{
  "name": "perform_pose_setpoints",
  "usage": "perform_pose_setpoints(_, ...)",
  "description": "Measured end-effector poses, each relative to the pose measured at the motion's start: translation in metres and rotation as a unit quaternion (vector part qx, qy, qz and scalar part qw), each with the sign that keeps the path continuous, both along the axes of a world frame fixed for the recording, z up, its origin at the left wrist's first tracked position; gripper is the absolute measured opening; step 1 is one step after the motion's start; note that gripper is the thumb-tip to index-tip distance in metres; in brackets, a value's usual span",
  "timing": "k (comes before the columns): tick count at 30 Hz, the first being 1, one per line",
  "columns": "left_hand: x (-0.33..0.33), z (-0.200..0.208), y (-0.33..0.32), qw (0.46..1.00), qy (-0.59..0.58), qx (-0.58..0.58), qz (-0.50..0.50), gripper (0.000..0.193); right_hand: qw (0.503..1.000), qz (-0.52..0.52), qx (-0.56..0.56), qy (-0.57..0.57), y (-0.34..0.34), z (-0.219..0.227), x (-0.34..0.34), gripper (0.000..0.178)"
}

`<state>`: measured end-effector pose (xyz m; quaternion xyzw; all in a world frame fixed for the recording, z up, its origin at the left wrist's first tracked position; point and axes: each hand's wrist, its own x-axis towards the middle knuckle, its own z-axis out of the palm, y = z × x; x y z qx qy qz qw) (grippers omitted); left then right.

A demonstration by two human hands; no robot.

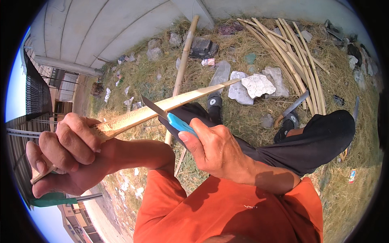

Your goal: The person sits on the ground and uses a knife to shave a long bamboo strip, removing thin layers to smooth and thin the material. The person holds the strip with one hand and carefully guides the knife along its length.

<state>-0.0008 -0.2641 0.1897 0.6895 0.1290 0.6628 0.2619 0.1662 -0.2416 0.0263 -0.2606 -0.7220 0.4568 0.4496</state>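
Observation:
My left hand (73, 150) is closed around the near end of a long split bamboo strip (139, 115). The strip slants up to the right across my lap, and its narrow far end reaches over the broken white slabs. In my right hand (216, 148) is a knife (178, 123) with a blue handle, gripped with the thumb along it. Its dark blade points up to the left and lies across the strip's pale face, seemingly touching it. My fingers hide the rear of the handle.
Several bamboo strips (293, 56) lie piled at the far right. A bamboo pole (184, 60) leans toward the concrete wall (109, 28). Broken white slabs (258, 86) lie ahead of my feet. A curved blade (296, 103) with a wooden handle rests by my right sandal (288, 121). Litter dots the dry grass.

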Motion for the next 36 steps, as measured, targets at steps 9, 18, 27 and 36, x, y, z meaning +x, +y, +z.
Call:
perform_pose_setpoints(9, 0.006, -0.010, 0.012, 0.998, 0.024, 0.010, 0.063, 0.049, 0.978, -0.123, 0.059, -0.161, 0.037, -0.092, -0.007, 0.037)
perform_pose_setpoints(18, -0.003, 0.004, 0.008, 0.998, 0.029, 0.024, 0.055, 0.048, 0.981, -0.118, -0.131, -0.087, 0.040, -0.092, 0.039, 0.046)
perform_pose_setpoints(27, 0.009, 0.000, 0.000, 0.998, -0.007, 0.022, 0.062, 0.046, 0.996, -0.024, -0.083, 0.001, 0.002, -0.024, 0.002, 0.038)
perform_pose_setpoints(36, 0.006, -0.008, -0.012, 0.996, -0.046, 0.005, 0.070, 0.042, 0.982, -0.081, -0.157, -0.073, 0.030, -0.058, 0.030, 0.039)
